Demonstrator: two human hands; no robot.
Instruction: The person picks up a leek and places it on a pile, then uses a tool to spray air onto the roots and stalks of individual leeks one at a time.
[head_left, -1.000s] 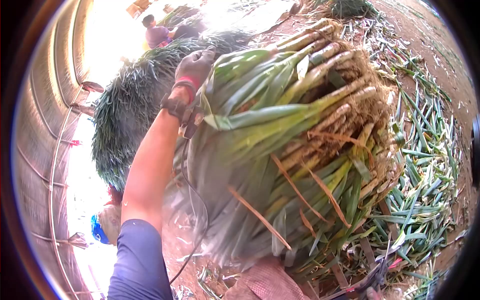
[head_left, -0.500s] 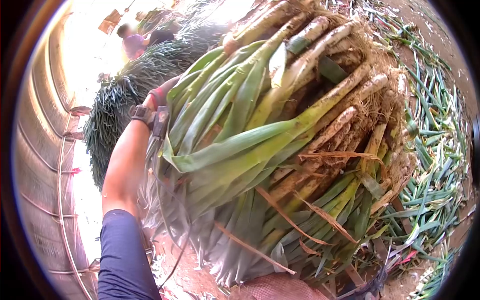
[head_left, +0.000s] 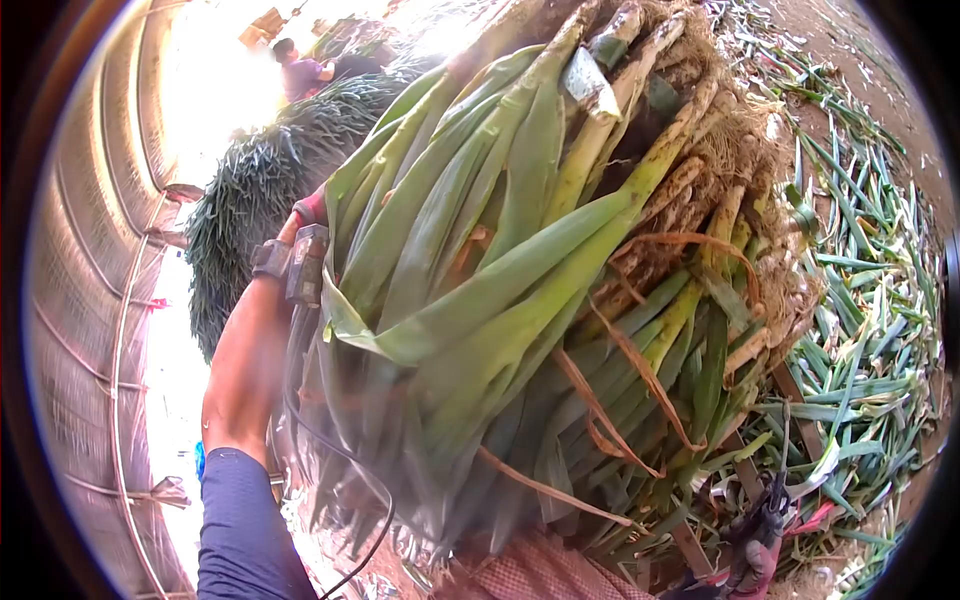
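Observation:
A big bundle of long green onions (head_left: pixel 480 230) fills the middle of the head view, roots to the upper right and broad leaves toward the lower left. My left hand (head_left: pixel 312 207), in a red glove, reaches round the leaf side and holds the bundle; its fingers are hidden behind the leaves. A strap with a small box-shaped device (head_left: pixel 306 265) sits on that wrist, and a dark cable (head_left: pixel 350 458) trails down from it. Low on the right, my right hand (head_left: pixel 758 555), in a reddish and dark glove, is beside the bundle's underside, its fingers indistinct.
Cut leaves (head_left: pixel 860 310) litter the ground on the right. Behind the bundle stands a tall heap of green onions (head_left: pixel 255 195), with a person (head_left: pixel 300 72) beyond it. A ribbed sheet wall (head_left: pixel 90 330) runs along the left. Checked reddish cloth (head_left: pixel 545 570) shows at the bottom.
The bundle has shifted slightly left and down with my left hand against the background. My right hand has come into plainer view at the lower right.

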